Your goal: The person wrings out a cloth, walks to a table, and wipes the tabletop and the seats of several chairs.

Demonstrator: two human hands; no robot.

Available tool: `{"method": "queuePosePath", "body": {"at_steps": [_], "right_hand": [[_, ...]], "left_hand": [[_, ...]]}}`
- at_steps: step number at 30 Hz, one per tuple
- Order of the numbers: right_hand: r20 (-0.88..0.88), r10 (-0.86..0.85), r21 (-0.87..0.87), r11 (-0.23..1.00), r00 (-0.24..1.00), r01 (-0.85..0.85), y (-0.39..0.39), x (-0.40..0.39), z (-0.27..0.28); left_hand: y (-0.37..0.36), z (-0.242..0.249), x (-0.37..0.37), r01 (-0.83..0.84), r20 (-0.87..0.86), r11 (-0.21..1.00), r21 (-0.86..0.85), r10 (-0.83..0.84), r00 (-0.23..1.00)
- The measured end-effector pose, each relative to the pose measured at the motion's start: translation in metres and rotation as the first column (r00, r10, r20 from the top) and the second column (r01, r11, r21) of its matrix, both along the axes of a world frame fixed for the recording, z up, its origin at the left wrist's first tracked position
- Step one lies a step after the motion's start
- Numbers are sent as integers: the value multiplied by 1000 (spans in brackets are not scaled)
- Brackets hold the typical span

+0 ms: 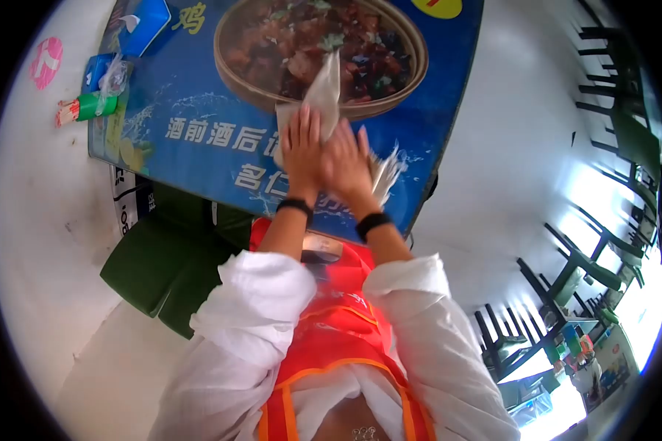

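A pale cloth (324,103) lies on the blue printed table (191,154), with one corner pointing toward the pictured bowl of food. My left hand (301,153) rests on the cloth, its fingers stretched out flat. Close against it on the right, my right hand (348,165) is also flat with fingers spread, slightly blurred. A frayed, bunched part of the cloth (387,173) shows to the right of my right hand. What lies under both palms is hidden.
At the table's left end are a green container of sticks (95,106), a clear plastic bag (115,77) and a blue box (146,28). A dark green chair (151,257) stands below the table's left side. Stacked chairs and tables (566,294) stand at the right.
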State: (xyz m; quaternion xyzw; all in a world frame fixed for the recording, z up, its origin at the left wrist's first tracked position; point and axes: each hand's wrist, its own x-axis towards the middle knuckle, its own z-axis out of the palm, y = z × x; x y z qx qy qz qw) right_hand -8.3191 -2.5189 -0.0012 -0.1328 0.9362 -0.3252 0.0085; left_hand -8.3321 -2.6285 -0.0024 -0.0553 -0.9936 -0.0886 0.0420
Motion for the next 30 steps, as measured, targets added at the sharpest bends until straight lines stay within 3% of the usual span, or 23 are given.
{"method": "queuePosePath", "body": {"at_steps": [3, 5, 8, 9, 12, 13, 15, 20, 23, 24, 26, 28, 30], "right_hand": [[59, 83, -19, 996, 995, -82, -8, 83, -3], [145, 153, -17, 988, 978, -152, -2, 126, 4], [139, 156, 25, 987, 978, -161, 21, 155, 4], [125, 176, 29, 983, 976, -181, 26, 150, 9], [108, 28, 193, 980, 994, -48, 27, 133, 16], [103, 67, 181, 980, 992, -85, 27, 126, 19], [87, -16, 234, 972, 996, -5, 26, 114, 23], [116, 9, 178, 984, 993, -30, 32, 82, 27], [57, -16, 169, 986, 998, 6, 43, 46, 10], [45, -11, 165, 986, 999, 3, 48, 35, 8], [48, -4, 137, 991, 999, -3, 56, 13, 7], [39, 19, 116, 993, 999, -23, 60, -4, 10], [65, 56, 143, 988, 996, -65, 61, -13, 22]], "left_hand": [[-21, -7, 81, 42, 83, 997, -66, -37, 996], [-27, 4, 124, 55, 138, 998, 25, -58, 989], [-23, 8, 157, 8, 148, 995, 102, -23, 989], [-20, 12, 156, -11, 134, 995, 103, -3, 991], [-16, 17, 151, -53, 214, 987, 150, 20, 977], [-15, 18, 149, -90, 209, 986, 138, 60, 976], [-15, 19, 146, -54, 187, 980, 193, 18, 982], [-23, 29, 135, -91, 120, 972, 219, 66, 991], [-50, 38, 138, 16, 114, 879, 476, -80, 990], [-60, 45, 140, -1, 106, 883, 470, -55, 993], [-86, 64, 148, -378, 412, 492, 784, 42, 910], [-131, 68, 182, -395, 319, 672, 626, 242, 916], [-174, 87, 217, -583, 305, 649, 489, 499, 811]]}}
